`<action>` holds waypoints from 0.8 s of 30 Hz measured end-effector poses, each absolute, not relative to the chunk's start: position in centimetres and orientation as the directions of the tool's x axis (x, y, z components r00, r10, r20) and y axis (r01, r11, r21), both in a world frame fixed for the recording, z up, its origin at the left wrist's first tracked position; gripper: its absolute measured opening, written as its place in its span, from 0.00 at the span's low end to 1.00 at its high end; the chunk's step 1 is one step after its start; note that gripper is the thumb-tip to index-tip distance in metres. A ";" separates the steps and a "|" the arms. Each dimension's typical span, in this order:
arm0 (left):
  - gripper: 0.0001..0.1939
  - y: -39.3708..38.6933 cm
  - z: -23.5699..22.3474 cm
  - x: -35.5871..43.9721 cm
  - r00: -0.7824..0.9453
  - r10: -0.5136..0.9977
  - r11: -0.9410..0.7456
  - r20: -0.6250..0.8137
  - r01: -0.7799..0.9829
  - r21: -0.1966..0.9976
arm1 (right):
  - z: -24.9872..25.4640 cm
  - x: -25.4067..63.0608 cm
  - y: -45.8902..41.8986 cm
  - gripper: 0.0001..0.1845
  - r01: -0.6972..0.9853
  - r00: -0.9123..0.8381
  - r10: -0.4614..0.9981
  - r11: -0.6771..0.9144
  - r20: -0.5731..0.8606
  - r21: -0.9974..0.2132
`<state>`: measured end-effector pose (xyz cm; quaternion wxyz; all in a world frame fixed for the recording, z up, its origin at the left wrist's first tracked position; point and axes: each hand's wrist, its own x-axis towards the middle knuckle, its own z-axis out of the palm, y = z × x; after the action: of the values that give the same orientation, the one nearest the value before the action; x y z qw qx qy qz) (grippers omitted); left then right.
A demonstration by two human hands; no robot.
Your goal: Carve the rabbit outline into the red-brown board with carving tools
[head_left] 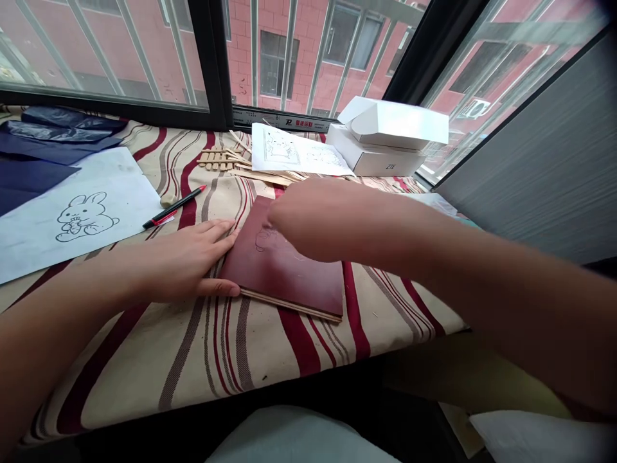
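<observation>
A flat reddish-brown board (294, 283) with pale layered edges lies on the striped cloth in front of me. Part of a dark line drawing (264, 240) shows on its surface, the rest covered by my right hand. My left hand (193, 260) lies flat along the board's left side, fingers stretched, with fingertips and thumb against its edge. Over the upper part of the board, my right hand (308, 215) is closed, its back toward me. Its fingers are mostly hidden, and whatever they grip cannot be made out.
On the left lies white paper with a rabbit drawing (87, 217), a black-and-red pen (176, 207) beside it. Dark blue sheets (43, 154) are behind. Wooden sticks (241, 164), another drawn sheet (299, 151) and white boxes (385, 138) sit by the window.
</observation>
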<state>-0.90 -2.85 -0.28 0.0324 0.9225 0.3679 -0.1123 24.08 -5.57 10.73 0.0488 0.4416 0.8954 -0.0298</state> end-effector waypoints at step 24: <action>0.59 -2.9 -1.4 -1.6 0.708 0.686 -0.720 -0.169 0.694 -0.014 | 6.0 30.3 -2.5 0.11 -0.200 -0.468 0.790 0.341 0.395 -0.919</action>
<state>-1.57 -2.90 -1.37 0.0251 0.9237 0.3736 -0.0814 30.32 -2.54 5.97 -0.4666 0.2195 0.6727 -0.5306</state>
